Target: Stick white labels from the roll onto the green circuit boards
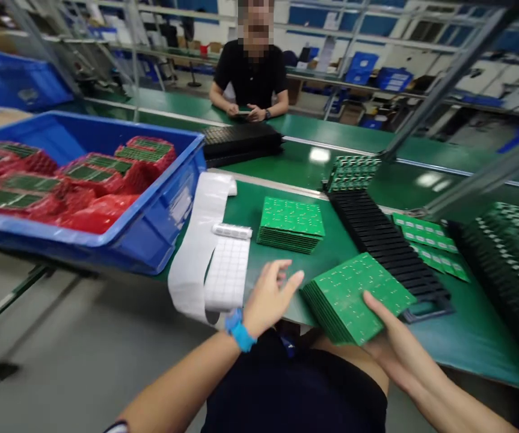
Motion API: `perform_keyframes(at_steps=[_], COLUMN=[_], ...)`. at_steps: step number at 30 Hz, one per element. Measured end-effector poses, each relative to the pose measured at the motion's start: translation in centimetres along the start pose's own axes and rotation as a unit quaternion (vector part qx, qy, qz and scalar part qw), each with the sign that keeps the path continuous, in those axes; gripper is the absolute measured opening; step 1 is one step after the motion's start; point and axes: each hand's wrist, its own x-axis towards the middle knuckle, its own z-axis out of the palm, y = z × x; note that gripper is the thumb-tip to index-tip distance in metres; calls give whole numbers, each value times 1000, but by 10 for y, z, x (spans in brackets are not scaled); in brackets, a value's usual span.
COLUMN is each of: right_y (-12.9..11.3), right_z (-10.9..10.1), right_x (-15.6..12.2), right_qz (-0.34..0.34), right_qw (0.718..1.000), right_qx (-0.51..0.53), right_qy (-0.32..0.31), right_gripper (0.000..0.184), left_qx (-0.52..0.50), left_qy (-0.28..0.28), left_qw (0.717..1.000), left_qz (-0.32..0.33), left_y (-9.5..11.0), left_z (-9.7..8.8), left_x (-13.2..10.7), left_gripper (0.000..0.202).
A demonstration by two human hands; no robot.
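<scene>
Over on the far side of a long factory line, shelves of blue crates (362,67) way in the back, and a grey metal frame tube (448,90) cutting diagonally across the right of the view. Green-topped table (259,207) through the middle, with a co-worker in a black shirt (250,72) beyond it, both hands around something small and flat. Big blue plastic crate (164,222) at the near left, full of red bags (92,174) with green boards inside. Long black rack (385,252) on the table, dark loaded racks (507,270) past it on the right, black trays (241,144) further back. Strip of white label sheet (205,252) curling over the table edge, small white roll (232,231) on top, print too small to read. Second stack of green boards (290,224) just ahead. Right grip (390,337) clamped on a stack of green circuit boards (353,297), held just above the table edge, tiny board print unreadable. Left grip (270,297) open, fingers apart, right beside that stack, blue wristband (240,329) on the wrist.
</scene>
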Motion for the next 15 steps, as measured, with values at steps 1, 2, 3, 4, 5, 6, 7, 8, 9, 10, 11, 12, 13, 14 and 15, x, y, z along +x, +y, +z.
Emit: perform_keyframes(at_steps=[1,2,3,4,5,6,7,8,9,10,11,12,13,14,15], right_y=[-1,-3,-7,-11,-15,-19,-22,-26,-29,-32,-34,-36,-37,-38,-39], right_z=[2,2,1,0,-2,-4,-5,-6,-5,-3,0,4,8,12,16], right_x=[1,4,7,11,16,21,26,32,37,42,47,51,55,59,61], right_qz=[9,14,16,12,6,1,-3,-6,-8,-8,-7,-7,-7,-6,-6], right_qw=[1000,999,998,997,996,995,993,992,990,988,986,984,981,978,975], right_qx=[22,41,56,66,75,84,93,102,111,120,131,145,160,174,188], right_qy=[8,16,22,31,41,53,66,78,88,95,99,103,108,113,118], right_gripper=[53,53,52,52,51,51,52,52,52,52,51,50,49,48,46], left_qx=[0,-4,3,16,33,48,57,55,41,32,24,15,6,-8,-24], left_qy=[-17,-30,-24,-2,34,79,122,151,168,169,164,154,140,123,99], left_qw=[1000,999,1000,1000,998,993,988,985,984,985,986,988,990,991,992], left_qz=[-9,-14,0,21,47,67,75,66,42,21,1,-18,-36,-55,-75], left_y=[-2,-4,-4,-4,-3,-1,2,4,6,8,10,12,13,15,18], left_z=[4,7,8,7,2,-5,-13,-23,-33,-42,-50,-57,-62,-65,-67], left_x=[-5,-8,-9,-8,-3,4,14,25,37,50,63,76,88,99,109], left_gripper=[45,45,42,39,36,34,34,37,41,46,51,55,59,60,59])
